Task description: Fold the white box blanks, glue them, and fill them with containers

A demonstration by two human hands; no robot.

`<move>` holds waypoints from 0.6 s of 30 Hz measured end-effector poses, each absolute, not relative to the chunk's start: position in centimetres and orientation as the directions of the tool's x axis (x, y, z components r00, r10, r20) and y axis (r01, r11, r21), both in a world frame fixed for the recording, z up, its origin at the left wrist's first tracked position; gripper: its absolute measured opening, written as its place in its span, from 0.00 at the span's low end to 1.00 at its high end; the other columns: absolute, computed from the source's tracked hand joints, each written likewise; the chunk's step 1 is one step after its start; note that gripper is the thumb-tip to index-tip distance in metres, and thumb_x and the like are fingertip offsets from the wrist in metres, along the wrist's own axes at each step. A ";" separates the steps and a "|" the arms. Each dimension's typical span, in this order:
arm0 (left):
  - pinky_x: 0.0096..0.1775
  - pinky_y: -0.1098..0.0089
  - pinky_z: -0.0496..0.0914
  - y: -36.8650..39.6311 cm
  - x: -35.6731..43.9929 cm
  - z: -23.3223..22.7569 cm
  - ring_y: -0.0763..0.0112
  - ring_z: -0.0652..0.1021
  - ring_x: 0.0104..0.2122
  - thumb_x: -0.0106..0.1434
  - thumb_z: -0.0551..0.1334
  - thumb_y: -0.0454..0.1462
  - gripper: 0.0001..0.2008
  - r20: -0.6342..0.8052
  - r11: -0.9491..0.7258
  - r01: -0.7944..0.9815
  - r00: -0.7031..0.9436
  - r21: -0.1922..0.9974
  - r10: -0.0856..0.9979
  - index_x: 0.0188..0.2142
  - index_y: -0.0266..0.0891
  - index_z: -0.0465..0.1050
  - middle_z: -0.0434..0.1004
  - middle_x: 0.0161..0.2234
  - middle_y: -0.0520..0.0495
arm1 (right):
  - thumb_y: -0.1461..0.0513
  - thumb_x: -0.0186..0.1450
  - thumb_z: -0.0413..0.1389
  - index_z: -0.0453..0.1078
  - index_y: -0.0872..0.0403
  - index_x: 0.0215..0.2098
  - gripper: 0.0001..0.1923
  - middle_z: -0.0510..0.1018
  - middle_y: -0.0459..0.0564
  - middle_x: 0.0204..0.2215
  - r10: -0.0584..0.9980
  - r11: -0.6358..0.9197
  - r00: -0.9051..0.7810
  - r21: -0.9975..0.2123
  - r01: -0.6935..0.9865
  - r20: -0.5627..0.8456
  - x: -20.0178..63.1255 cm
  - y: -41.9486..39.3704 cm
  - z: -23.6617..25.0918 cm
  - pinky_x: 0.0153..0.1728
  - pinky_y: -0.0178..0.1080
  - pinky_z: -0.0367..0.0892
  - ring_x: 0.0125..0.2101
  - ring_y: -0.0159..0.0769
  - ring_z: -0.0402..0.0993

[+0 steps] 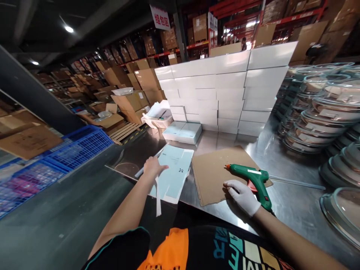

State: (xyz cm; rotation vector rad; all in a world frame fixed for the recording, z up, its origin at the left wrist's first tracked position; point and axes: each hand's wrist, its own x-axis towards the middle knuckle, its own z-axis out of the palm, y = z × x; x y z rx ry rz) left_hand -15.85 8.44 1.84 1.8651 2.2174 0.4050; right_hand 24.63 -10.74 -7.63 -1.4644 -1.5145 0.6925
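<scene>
My bare left hand is over the left edge of a flat light-blue and white carton with a black handwritten mark. Its thumb stretches right across the carton, and its other fingers are partly hidden. Clear thin sticks pass under that hand, and a white strip hangs below it. My right hand wears a white glove with bare fingertips. Its fingers stretch left over a brown cardboard sheet. Right beside it, a green glue gun lies with its orange nozzle leftward and a long clear glue stick behind.
A wall of stacked white boxes stands along the table's back. Before it lie light-blue boxes and a white basket of papers. Stacks of round glass lids crowd the right. Blue crates sit on the floor at left.
</scene>
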 end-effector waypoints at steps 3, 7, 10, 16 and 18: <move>0.60 0.45 0.72 7.9 -16.0 4.7 0.29 0.74 0.64 0.52 0.75 0.52 0.35 0.120 0.087 0.851 -0.173 0.518 0.978 0.53 0.31 0.78 0.77 0.61 0.20 | 0.48 0.66 0.58 0.81 0.50 0.40 0.18 0.86 0.59 0.46 0.980 0.115 0.097 -0.889 0.444 0.175 24.5 -10.9 -7.0 0.62 0.58 0.76 0.52 0.53 0.84; 0.41 0.55 0.79 5.4 -15.4 8.9 0.46 0.85 0.40 0.51 0.73 0.65 0.39 0.088 -0.045 0.546 -0.053 0.836 0.995 0.45 0.32 0.82 0.87 0.41 0.33 | 0.40 0.66 0.62 0.79 0.50 0.54 0.29 0.82 0.64 0.59 1.000 0.020 0.015 -0.932 0.362 0.027 24.3 -10.8 -4.6 0.67 0.63 0.70 0.60 0.60 0.80; 0.37 0.58 0.78 2.2 -12.6 10.7 0.53 0.84 0.31 0.41 0.81 0.62 0.37 0.039 -0.053 0.083 0.163 0.995 0.986 0.37 0.32 0.84 0.86 0.32 0.38 | 0.31 0.63 0.62 0.67 0.51 0.72 0.50 0.71 0.66 0.71 0.997 0.061 0.021 -0.964 0.259 0.068 23.3 -10.9 -0.8 0.71 0.65 0.63 0.68 0.61 0.72; 0.45 0.55 0.81 -3.9 -5.1 7.8 0.43 0.87 0.44 0.45 0.80 0.63 0.39 0.037 0.094 -0.183 0.605 0.979 0.795 0.48 0.38 0.85 0.88 0.39 0.38 | 0.27 0.62 0.60 0.60 0.48 0.75 0.55 0.73 0.63 0.69 0.946 0.315 0.095 -0.949 -0.032 0.311 21.4 -12.6 6.9 0.70 0.59 0.67 0.68 0.56 0.72; 0.46 0.52 0.82 -4.3 -3.0 6.2 0.40 0.86 0.48 0.47 0.77 0.67 0.45 0.104 0.092 -0.255 0.659 0.963 0.745 0.55 0.40 0.82 0.88 0.42 0.37 | 0.24 0.61 0.58 0.65 0.48 0.73 0.55 0.79 0.62 0.63 0.918 0.349 0.180 -0.935 0.062 0.354 21.7 -13.5 7.3 0.66 0.59 0.72 0.63 0.56 0.77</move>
